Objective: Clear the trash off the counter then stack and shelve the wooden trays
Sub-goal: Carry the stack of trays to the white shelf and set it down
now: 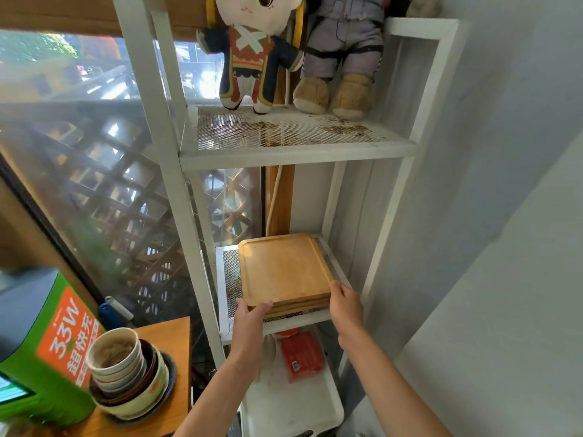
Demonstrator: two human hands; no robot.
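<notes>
A stack of square wooden trays (284,269) lies flat on the middle mesh shelf (228,280) of a white metal rack. My left hand (250,320) grips the stack's near left corner, fingers over the front edge. My right hand (345,302) holds the near right corner, thumb on the top tray's rim. The stack's front edge sits near the shelf's front bar.
Two plush dolls (252,52) stand on the dirty upper mesh shelf (293,152). A red packet (301,356) lies in a white bin below. On the wooden counter (170,335) at left are stacked bowls (126,373) and a green charging kiosk (47,342). A grey wall is at right.
</notes>
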